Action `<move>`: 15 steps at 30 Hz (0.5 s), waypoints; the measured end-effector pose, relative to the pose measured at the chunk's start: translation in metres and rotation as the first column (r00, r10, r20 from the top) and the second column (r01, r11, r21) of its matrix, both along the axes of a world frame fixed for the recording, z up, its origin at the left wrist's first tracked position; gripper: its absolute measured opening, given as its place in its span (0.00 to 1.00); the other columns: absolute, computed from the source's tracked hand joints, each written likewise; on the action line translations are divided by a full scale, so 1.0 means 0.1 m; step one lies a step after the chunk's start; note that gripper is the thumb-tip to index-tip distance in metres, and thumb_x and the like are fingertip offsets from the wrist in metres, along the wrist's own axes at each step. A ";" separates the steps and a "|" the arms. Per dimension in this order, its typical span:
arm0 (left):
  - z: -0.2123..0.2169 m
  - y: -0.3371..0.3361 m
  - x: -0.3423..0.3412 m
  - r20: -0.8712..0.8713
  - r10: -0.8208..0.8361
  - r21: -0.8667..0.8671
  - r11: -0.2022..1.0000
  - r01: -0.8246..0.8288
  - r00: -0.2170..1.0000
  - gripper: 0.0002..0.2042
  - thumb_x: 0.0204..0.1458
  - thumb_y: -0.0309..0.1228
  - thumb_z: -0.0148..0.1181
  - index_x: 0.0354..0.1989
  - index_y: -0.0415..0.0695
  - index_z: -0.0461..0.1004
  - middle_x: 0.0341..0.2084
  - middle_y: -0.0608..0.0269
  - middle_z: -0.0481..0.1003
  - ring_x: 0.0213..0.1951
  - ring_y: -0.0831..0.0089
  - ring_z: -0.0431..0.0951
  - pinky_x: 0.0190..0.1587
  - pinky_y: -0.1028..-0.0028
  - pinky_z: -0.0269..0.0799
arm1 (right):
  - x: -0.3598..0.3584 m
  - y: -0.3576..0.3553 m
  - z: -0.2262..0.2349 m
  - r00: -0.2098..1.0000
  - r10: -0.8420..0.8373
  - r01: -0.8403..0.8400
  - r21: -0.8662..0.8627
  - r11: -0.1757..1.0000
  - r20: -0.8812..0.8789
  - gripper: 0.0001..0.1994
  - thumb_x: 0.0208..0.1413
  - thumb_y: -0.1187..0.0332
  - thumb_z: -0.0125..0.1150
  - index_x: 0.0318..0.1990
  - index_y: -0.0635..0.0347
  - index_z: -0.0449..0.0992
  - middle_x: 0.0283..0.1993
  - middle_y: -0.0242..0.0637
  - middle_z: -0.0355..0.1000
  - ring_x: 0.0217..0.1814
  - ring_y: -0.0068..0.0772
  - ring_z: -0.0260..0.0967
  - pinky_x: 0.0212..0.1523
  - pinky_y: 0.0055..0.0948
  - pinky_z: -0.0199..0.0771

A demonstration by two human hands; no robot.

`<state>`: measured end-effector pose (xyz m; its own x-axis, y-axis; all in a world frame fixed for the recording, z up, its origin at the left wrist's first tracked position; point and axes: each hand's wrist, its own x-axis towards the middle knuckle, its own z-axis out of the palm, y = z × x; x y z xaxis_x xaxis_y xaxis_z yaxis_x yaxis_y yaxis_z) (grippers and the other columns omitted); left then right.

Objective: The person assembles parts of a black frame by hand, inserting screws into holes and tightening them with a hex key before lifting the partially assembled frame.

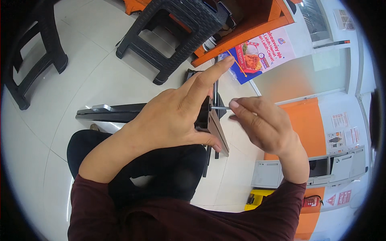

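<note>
My left hand (171,110) spans the end of a black and brown frame (218,132), with the index finger stretched out and the thumb spread along its near side. The frame's end, black with holes in it, shows between finger and thumb. From the right, my right hand (265,124) pinches a thin metal rod tool (220,107), whose tip meets a hole or screw in that black end. The fingers hide the tool's other end. Past my left wrist, a long black bar (116,112) with a silver handle-like piece runs leftward.
Black plastic stools (177,36) stand on the tiled floor (92,72) at the far side and far left. An orange shelf (241,34) and a food poster (257,56) are beyond my hands. Grey lockers (267,174), a yellow object (257,199) and a fire extinguisher (313,201) are at right.
</note>
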<state>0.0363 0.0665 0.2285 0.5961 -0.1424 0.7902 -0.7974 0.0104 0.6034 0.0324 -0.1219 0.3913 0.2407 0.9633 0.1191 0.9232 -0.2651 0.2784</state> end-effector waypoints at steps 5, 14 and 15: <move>0.01 0.02 -0.02 -0.022 -0.015 0.008 1.000 0.016 1.000 0.72 0.23 0.57 0.84 0.77 0.45 0.41 0.44 0.58 0.69 0.41 0.68 0.75 0.39 0.71 0.75 | 0.07 -0.01 -0.08 0.923 0.247 -0.228 -0.099 0.969 0.294 0.15 0.47 0.73 0.72 0.41 0.76 0.82 0.32 0.43 0.73 0.30 0.34 0.74 0.27 0.27 0.75; 0.05 0.03 -0.06 -0.024 -0.049 -0.024 0.999 0.048 0.999 0.73 0.22 0.55 0.86 0.77 0.44 0.41 0.49 0.57 0.69 0.41 0.69 0.74 0.35 0.71 0.73 | 0.09 0.00 -0.11 0.860 0.296 -0.255 -0.153 0.955 0.416 0.12 0.46 0.72 0.73 0.37 0.71 0.81 0.30 0.37 0.70 0.26 0.28 0.68 0.22 0.24 0.67; 0.05 0.02 -0.06 -0.029 -0.047 -0.025 0.999 0.046 0.998 0.73 0.22 0.54 0.86 0.77 0.44 0.41 0.48 0.57 0.69 0.40 0.68 0.74 0.35 0.71 0.73 | 0.08 0.01 -0.12 0.876 0.266 -0.230 -0.135 0.964 0.403 0.12 0.46 0.72 0.73 0.37 0.70 0.81 0.30 0.37 0.70 0.26 0.27 0.68 0.22 0.24 0.67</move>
